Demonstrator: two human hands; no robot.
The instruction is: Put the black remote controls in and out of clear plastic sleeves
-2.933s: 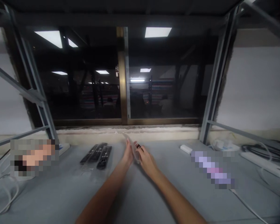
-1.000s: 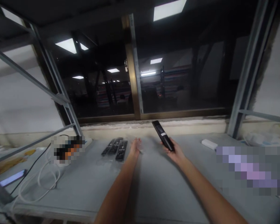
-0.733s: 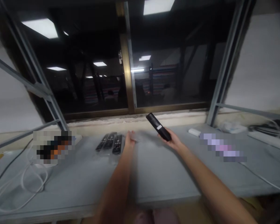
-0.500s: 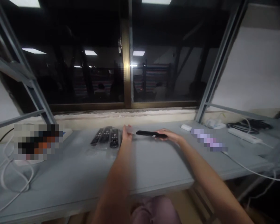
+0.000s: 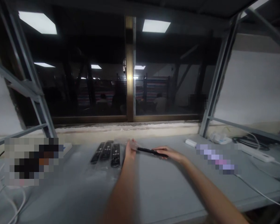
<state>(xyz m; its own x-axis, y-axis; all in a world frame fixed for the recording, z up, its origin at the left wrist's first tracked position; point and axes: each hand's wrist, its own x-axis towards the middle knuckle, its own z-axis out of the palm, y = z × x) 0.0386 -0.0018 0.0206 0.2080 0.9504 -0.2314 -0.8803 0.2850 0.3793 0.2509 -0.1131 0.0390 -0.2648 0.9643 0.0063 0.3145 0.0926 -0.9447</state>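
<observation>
Remote (image 5: 152, 151), probably light, stiff and slick, is best held by its edges; your right hand (image 5: 169, 152) pinches one end, your left hand (image 5: 130, 151) clear plastic (image 5: 134, 144).

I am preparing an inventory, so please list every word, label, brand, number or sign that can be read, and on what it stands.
None can be read.
Three bagged remotes: button markings too small and blurred.
Black remote in the right hand: no legible marking.
Pixelated patches at both sides: anything written there would be hidden.
</observation>
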